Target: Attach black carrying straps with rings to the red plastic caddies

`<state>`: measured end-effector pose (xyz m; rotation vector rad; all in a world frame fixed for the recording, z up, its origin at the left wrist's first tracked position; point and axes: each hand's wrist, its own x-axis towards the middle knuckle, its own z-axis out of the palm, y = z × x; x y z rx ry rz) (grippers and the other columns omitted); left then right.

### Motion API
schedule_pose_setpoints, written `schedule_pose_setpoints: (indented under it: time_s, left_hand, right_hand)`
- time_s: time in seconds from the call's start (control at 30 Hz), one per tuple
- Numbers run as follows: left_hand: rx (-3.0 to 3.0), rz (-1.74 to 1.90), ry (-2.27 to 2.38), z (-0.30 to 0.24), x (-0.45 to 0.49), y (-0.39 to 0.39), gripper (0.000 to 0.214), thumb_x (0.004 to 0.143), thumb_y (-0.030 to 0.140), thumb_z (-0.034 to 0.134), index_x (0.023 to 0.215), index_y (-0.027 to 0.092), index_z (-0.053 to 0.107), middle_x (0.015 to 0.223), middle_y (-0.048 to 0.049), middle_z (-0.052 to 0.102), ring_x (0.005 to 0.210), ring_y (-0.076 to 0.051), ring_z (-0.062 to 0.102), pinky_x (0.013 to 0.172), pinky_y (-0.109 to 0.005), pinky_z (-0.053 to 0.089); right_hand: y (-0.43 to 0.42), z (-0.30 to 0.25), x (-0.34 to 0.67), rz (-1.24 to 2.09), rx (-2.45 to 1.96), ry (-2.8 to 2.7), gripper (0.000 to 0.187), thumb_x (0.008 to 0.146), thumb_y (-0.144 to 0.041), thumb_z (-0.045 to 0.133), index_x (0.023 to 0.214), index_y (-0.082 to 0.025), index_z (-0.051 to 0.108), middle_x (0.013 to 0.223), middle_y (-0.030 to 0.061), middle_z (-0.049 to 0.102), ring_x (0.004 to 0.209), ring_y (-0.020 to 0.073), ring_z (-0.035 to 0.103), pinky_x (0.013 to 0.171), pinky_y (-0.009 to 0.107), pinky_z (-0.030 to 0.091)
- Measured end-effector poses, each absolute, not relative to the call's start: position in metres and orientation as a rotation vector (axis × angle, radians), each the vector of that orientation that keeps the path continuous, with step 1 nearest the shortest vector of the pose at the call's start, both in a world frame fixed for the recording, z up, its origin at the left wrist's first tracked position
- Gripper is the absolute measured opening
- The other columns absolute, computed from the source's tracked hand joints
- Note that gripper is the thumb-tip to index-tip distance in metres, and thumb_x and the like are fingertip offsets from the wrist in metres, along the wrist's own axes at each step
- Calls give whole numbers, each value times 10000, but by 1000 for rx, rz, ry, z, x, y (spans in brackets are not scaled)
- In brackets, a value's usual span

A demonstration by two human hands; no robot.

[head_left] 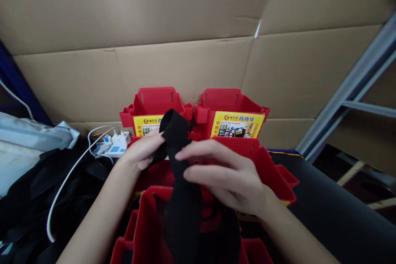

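Note:
A wide black webbing strap runs up from the nearest red plastic box and folds over in a loop at its top. My left hand pinches the strap near that loop from the left side. On the other side, my right hand has its thumb hidden, with two fingertips against the strap's edge. More black strap lies inside the nearest box, where a curved red part shows. How the strap joins the box cannot be seen.
Behind stand two red boxes with yellow labels; another red box sits right of centre. At left are a white power strip, a white cable and piled black fabric. Cardboard covers the back; a metal frame rises at right.

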<state>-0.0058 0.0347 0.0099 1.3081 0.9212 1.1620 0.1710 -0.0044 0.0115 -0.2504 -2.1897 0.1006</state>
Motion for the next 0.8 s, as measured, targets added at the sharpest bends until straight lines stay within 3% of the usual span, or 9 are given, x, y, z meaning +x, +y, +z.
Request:
schedule_pose_setpoints:
  time_s: [0.1, 0.27, 0.33, 0.43, 0.5, 0.57, 0.63, 0.8]
  left_hand:
    - [1260, 1232, 837, 11, -5, 34, 171, 662, 289, 661, 677, 173, 536, 654, -23, 651, 691, -194, 648, 583, -262, 526]
    - [1163, 1909, 867, 14, -7, 41, 255, 600, 181, 683, 673, 189, 439, 647, 59, 541, 654, -114, 600, 599, -205, 500]
    - [1249, 2115, 1011, 14, -12, 45, 188, 616, 187, 653, 675, 184, 475, 670, 55, 523, 678, -105, 579, 645, -206, 495]
    - [1444, 2243, 1306, 15, -26, 47, 84, 639, 181, 595, 668, 180, 516, 680, 46, 530, 728, -108, 559, 714, -205, 477]
    - [1433, 2175, 1474, 19, -39, 45, 76, 633, 182, 579, 683, 178, 522, 693, 46, 537, 709, -111, 545, 655, -200, 479]
    - [1341, 2076, 1551, 25, -51, 41, 113, 622, 179, 581, 723, 172, 530, 716, 49, 533, 685, -104, 525, 580, -183, 472]
    - [1263, 2025, 1570, 31, -61, 37, 155, 624, 167, 582, 772, 163, 537, 740, 52, 525, 690, -97, 520, 564, -173, 474]
    - [1137, 2212, 1497, 35, -80, 39, 177, 653, 103, 550, 827, 126, 578, 740, 30, 560, 635, -94, 575, 557, -218, 543]
  right_hand:
    - [-6, 18, 177, 228, -151, -2393, 214, 847, -67, 413, 870, -179, 595, 1018, 68, 593, 866, 85, 575, 770, 185, 471]
    - [18, 29, 207, 288, -403, -2431, 127, 818, -100, 479, 794, -172, 581, 958, 61, 577, 886, 114, 560, 802, 239, 458]
    - [30, 29, 217, 428, -525, -2326, 93, 844, -175, 478, 882, -182, 563, 1012, 70, 560, 905, 125, 565, 793, 251, 460]
    - [37, 25, 224, 929, -551, -2296, 339, 890, -358, 407, 1196, -215, 410, 1179, 106, 496, 918, 139, 585, 764, 276, 486]
    - [35, 24, 224, 1147, -532, -2450, 542, 837, -404, 498, 1305, -216, 302, 1153, 97, 529, 918, 143, 586, 787, 292, 487]
    - [29, 27, 223, 1076, -599, -2622, 636, 759, -334, 621, 1312, -212, 331, 1023, 51, 595, 882, 130, 582, 785, 270, 482]
    - [26, 32, 224, 875, -667, -2712, 581, 743, -253, 641, 1278, -229, 414, 995, 27, 609, 884, 119, 573, 777, 246, 476]
    - [33, 33, 229, 513, -693, -2744, 514, 736, -171, 617, 1224, -281, 501, 1305, 15, 449, 1196, 163, 422, 992, 306, 357]
